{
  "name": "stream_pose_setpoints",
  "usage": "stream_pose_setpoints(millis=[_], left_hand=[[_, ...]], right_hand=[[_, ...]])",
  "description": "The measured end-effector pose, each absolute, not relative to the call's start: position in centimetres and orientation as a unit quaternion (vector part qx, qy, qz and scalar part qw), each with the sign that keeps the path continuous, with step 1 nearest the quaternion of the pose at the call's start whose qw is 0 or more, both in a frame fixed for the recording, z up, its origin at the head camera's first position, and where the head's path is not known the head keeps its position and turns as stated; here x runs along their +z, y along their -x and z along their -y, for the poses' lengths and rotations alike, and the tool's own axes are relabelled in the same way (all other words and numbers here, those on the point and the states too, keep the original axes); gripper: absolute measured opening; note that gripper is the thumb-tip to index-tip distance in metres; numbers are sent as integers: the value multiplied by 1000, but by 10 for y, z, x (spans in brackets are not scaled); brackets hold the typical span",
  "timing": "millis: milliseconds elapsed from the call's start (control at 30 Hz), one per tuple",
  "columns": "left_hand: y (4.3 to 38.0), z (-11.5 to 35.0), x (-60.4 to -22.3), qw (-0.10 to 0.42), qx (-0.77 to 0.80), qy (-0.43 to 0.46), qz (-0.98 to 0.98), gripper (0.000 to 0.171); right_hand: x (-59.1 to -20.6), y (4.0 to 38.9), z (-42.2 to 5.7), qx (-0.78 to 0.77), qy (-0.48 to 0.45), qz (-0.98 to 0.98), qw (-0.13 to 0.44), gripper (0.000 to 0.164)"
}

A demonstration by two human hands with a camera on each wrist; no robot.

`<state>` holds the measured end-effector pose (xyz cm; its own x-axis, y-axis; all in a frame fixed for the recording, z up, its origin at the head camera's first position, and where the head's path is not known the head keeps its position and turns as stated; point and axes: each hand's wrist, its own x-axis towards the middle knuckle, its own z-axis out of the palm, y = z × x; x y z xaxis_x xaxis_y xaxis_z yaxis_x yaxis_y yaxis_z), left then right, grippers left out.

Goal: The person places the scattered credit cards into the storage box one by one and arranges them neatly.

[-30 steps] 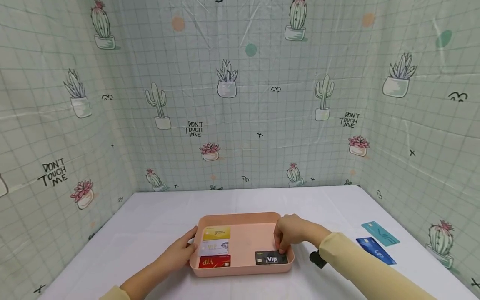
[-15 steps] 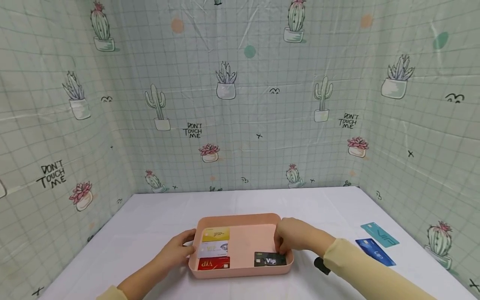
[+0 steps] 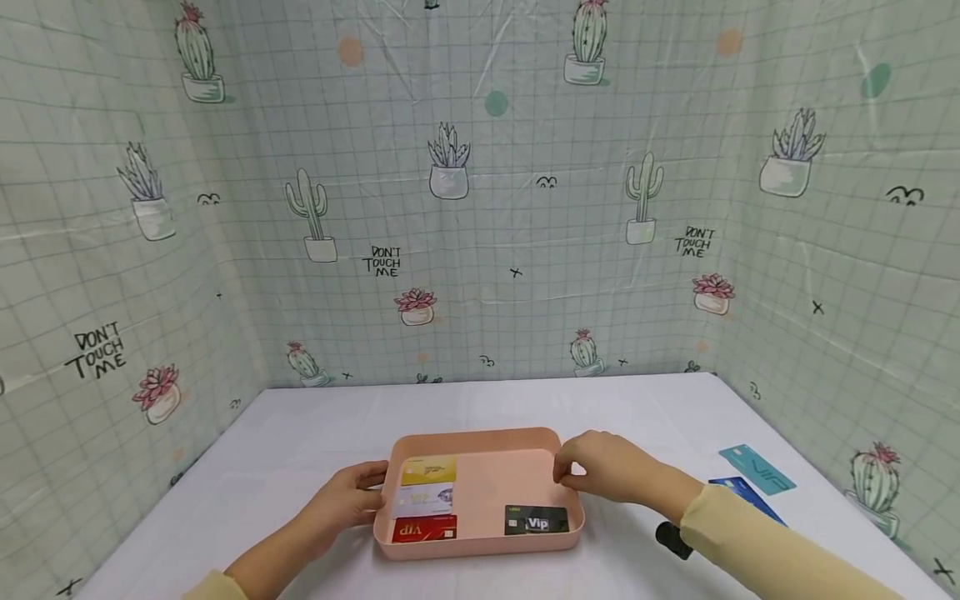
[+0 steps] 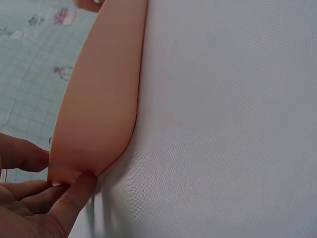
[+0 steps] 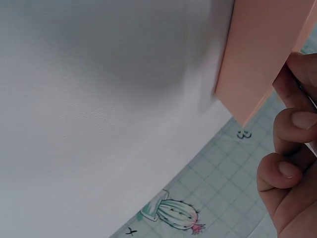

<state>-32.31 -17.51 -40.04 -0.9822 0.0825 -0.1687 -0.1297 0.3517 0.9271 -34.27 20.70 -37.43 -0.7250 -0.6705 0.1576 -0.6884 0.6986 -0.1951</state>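
In the head view, a pink tray (image 3: 517, 440) stands on the table. My left hand (image 3: 351, 497) grips its left side, with fingertips and thumb at the wall in the left wrist view. Inside at the left lie a yellow card (image 3: 428, 471), a white card (image 3: 422, 500) and a red VIP card (image 3: 424, 528), one below another. A black Vip card (image 3: 536, 520) lies flat in the near right corner. Beyond that card, my right hand (image 3: 609, 467) hovers by the tray's right rim, fingers loosely curled, nothing visible in them.
To the right on the white table (image 3: 322, 425) lie a teal VIP card (image 3: 757, 469) and a blue card (image 3: 742, 493), partly hidden by the right sleeve. A small black device (image 3: 673, 540) shows below the right wrist. Cactus-print cloth walls surround the table.
My right hand has let go of the black Vip card and moved up and right, off the card. The left hand stays on the tray.
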Motion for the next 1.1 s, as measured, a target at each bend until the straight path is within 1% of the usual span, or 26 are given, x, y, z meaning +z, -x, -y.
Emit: stream_pose_setpoints(millis=[267,367,667,867,1000,1100], left_hand=[[323,175,-398,97,571,20,-815,60],[323,175,-398,100,574,20,-813,61],[324,174,-396,104,562,14,-821,61],[325,174,-396,107,553,17,-826,62],[325,174,-396,108,552,18,-827,61],[325,173,-395,109,552,19,-827,61]], right_hand=[[-372,347,-223,141,-366,916,83,9],[-371,349,-230,134,-358,920,85,7],[-366,348,-260,101,-307,946,36,5],[-364,348,-283,52,-267,961,44,14],[-363,345,-295,-6,-203,979,16,17],[-363,343,-306,-45,-156,987,-12,26]])
